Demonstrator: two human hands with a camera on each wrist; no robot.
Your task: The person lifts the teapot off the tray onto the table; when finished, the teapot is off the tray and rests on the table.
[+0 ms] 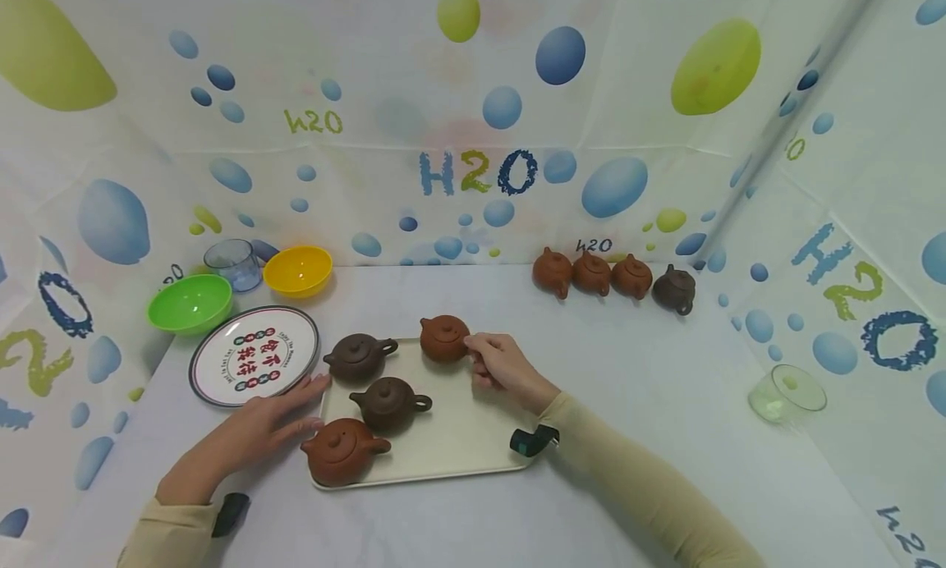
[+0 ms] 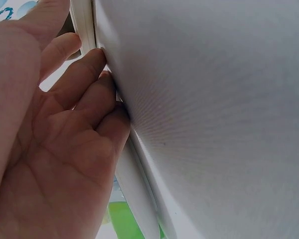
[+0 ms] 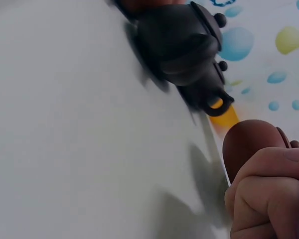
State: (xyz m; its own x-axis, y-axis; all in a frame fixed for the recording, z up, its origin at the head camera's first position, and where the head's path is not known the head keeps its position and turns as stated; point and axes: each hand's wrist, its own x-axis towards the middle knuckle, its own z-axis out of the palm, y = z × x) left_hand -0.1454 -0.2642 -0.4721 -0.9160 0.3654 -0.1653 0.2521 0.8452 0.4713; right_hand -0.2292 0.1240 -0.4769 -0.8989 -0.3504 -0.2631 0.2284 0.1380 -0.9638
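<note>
In the head view my right hand (image 1: 512,371) pinches the handle of a reddish-brown clay teapot (image 1: 443,340) at the far edge of a cream tray (image 1: 466,424). The right wrist view shows that teapot (image 3: 246,144) partly behind the curled fingers; whether its base touches the tray is unclear. On the tray's left side sit two dark brown teapots, one farther back (image 1: 358,359) and one in the middle (image 1: 390,404), with a reddish-brown teapot (image 1: 343,453) at the near corner. My left hand (image 1: 247,432) reaches the tray's left edge, its fingertips touching there, fingers fairly straight.
A round plate with red lettering (image 1: 222,355) lies left of the tray. Behind it stand a green bowl (image 1: 190,305), a clear bluish glass (image 1: 235,266) and a yellow bowl (image 1: 299,272). Several teapots (image 1: 591,274) line the back right. A greenish glass (image 1: 787,394) stands far right.
</note>
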